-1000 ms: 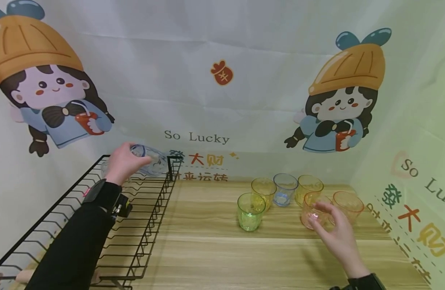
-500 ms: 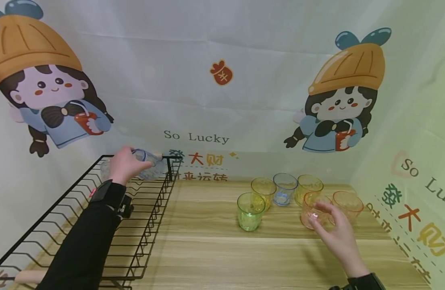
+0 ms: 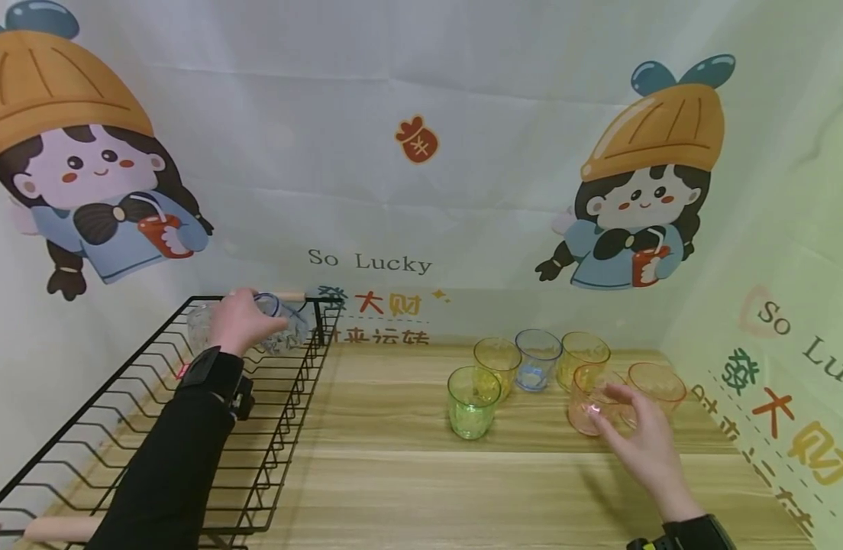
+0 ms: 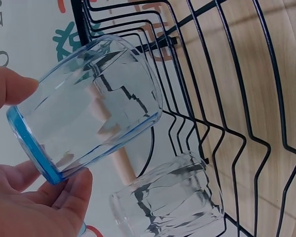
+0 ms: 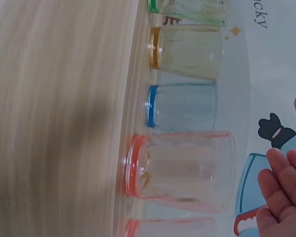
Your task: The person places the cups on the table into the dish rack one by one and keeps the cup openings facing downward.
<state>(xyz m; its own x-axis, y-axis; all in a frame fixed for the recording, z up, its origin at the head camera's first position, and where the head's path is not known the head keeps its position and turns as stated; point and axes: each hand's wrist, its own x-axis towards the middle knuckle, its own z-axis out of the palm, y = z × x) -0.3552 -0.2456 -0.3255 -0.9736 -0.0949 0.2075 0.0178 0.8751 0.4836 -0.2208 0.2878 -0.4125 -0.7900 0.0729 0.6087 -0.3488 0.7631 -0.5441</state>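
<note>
Over the far end of a black wire rack (image 3: 243,528), my left hand (image 3: 243,325) grips a clear glass with a blue base (image 4: 89,108). Thumb and fingers hold it near the base, with its mouth tilted down toward the wires. Beside it in the rack is a colourless glass (image 4: 167,202), partly behind my hand in the head view. On the right, my right hand (image 3: 644,443) hovers in front of a pink glass (image 3: 585,412), thumb and fingers spread apart and holding nothing. A second pink glass (image 3: 658,374) stands behind that hand.
On the wooden table (image 3: 394,489), left of the pink glasses, stand a green glass (image 3: 472,412), a yellow glass (image 3: 497,363), a blue glass (image 3: 537,367) and another yellow glass (image 3: 585,351). A printed cloth (image 3: 476,176) hangs behind and at the sides.
My left hand has lowered the blue-based glass toward the rack's far end. My right hand stays almost where it was, and the table glasses have not moved.
</note>
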